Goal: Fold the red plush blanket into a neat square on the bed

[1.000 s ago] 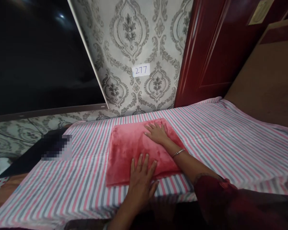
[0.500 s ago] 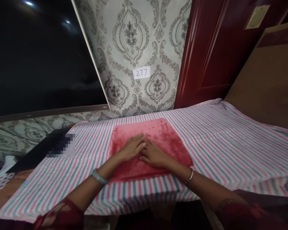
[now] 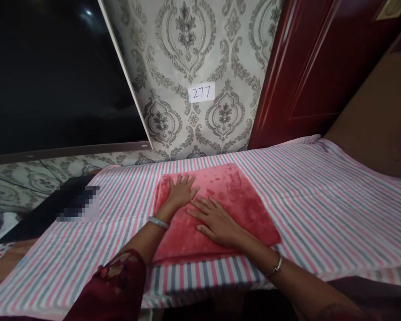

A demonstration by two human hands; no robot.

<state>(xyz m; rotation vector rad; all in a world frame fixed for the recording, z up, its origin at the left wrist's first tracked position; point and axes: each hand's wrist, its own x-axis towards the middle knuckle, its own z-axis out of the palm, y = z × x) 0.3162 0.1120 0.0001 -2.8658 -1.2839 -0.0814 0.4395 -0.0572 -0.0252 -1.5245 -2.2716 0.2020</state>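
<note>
A folded red plush blanket (image 3: 247,205) lies flat on a striped cloth (image 3: 307,196) of pink, grey and white. On the blanket's upper left part rests my left hand (image 3: 182,191), palm down with fingers spread. My right hand (image 3: 218,223) lies flat near the blanket's middle, its fingers stretched toward the left hand. The two hands are close together but apart. Neither hand grasps anything. Darker and lighter patches show in the pile of the blanket.
Behind stands patterned wallpaper with a paper label (image 3: 201,92) reading 277. A large black screen (image 3: 60,80) is at the left, a dark red door (image 3: 307,67) at the right. A brown cardboard panel (image 3: 381,111) leans at far right. A blurred-out object (image 3: 78,203) lies left.
My hands, which overlapped at the blanket's middle, have come apart. The left hand has moved up and left with its fingers spread; the right has flattened out slightly lower.
</note>
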